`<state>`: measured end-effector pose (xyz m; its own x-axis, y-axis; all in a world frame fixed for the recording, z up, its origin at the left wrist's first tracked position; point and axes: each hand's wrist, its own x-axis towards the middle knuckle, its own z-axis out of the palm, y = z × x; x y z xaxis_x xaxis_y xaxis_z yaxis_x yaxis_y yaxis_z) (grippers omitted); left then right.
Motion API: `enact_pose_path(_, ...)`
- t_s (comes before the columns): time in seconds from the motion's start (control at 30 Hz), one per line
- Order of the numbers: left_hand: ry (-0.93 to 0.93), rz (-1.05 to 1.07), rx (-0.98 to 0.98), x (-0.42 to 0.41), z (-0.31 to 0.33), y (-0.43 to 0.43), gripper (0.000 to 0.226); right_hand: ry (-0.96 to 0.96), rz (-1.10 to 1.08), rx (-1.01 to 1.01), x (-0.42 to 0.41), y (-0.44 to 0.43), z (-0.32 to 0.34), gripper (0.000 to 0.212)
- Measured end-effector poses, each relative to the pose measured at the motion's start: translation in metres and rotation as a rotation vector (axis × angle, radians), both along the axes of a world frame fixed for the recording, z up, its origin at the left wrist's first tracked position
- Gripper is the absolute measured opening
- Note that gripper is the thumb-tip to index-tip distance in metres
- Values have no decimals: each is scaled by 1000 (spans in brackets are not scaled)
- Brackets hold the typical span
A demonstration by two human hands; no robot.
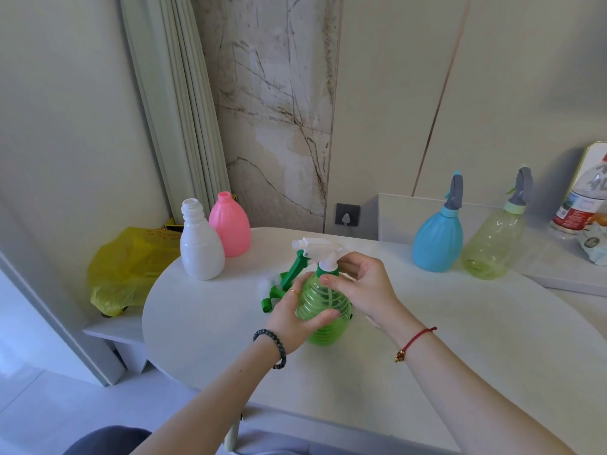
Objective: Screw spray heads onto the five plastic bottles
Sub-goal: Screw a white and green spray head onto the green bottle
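A ribbed green bottle (323,302) stands on the white table (443,339) in the middle. My left hand (292,318) wraps around its body. A white spray head (317,249) sits on its neck, and my right hand (364,284) pinches the green collar under it. Behind the bottle lie loose green spray heads (284,285), partly hidden. A white bottle (201,246) and a pink bottle (230,226) stand open-necked at the back left. A blue bottle (438,238) and a pale yellow-green bottle (494,244) at the back right carry grey spray heads.
A yellow plastic bag (128,267) lies on a low shelf left of the table. A labelled water bottle (583,198) and a packet stand on the raised ledge at far right. A wall socket (347,214) is behind the table.
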<state>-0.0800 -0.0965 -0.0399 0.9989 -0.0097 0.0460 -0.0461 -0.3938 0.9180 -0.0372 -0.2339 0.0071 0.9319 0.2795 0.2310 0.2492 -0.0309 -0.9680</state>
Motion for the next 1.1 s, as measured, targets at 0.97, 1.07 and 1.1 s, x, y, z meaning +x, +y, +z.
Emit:
enact_pose_path(0.97, -53, -26, -238, -17, -9, 2, 30, 18, 105, -424, -36, -51, -36, 88)
enact_pose_path(1.07, -79, -74, -227, -18, -4, -10, 50, -65, 9, -370, -38, -49, -40, 80)
enact_pose_path(1.1, -95, -79, -205, -14, 2, -13, 58, -83, -9, -332, -37, -49, -39, 79)
